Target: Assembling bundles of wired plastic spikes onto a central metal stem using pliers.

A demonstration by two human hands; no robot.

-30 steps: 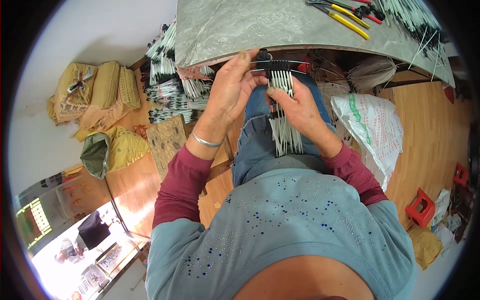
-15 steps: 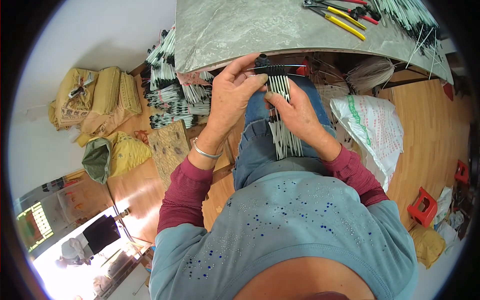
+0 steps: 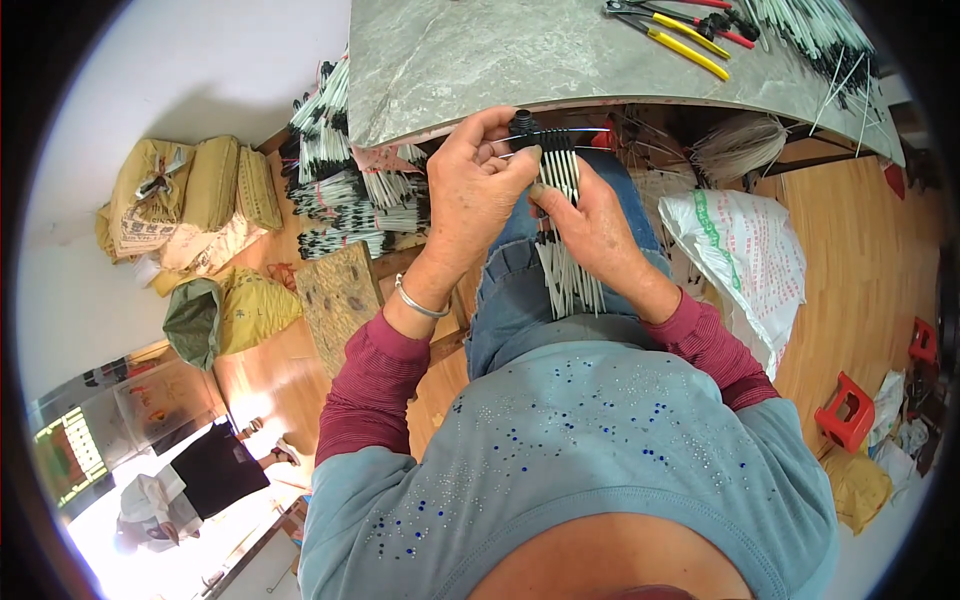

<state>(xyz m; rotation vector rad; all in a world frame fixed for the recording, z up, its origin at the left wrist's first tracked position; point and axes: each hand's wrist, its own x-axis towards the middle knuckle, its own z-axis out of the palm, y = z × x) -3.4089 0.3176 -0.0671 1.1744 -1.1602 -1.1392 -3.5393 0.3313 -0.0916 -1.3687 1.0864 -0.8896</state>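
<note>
A bundle of thin white sticks with black ends (image 3: 575, 280) lies over my lap, the black ends pointing toward the table. A thin metal rod (image 3: 590, 131) runs crosswise through or along these black ends; which one I cannot tell. My right hand (image 3: 598, 225) is closed around the sticks, its thumb lying across them. Beside the black ends, my left hand (image 3: 475, 180) is pinched, with thumb and fingers at the left end of the row. A ribbed black round piece (image 3: 522, 122) sits at its fingertips. What exactly the left fingers grip is partly hidden.
The grey marbled table (image 3: 480, 50) edge is just beyond my hands. On it lie yellow-handled pliers (image 3: 690, 52) and more sticks (image 3: 815, 30). Stacked stick bundles (image 3: 345, 215) stand at left beside a wooden stool (image 3: 340, 300). A white sack (image 3: 745, 250) is at right.
My left wrist and forearm have shifted slightly right, and the left thumb has risen a little along the black ends. A dark shape at lower left has moved right.
</note>
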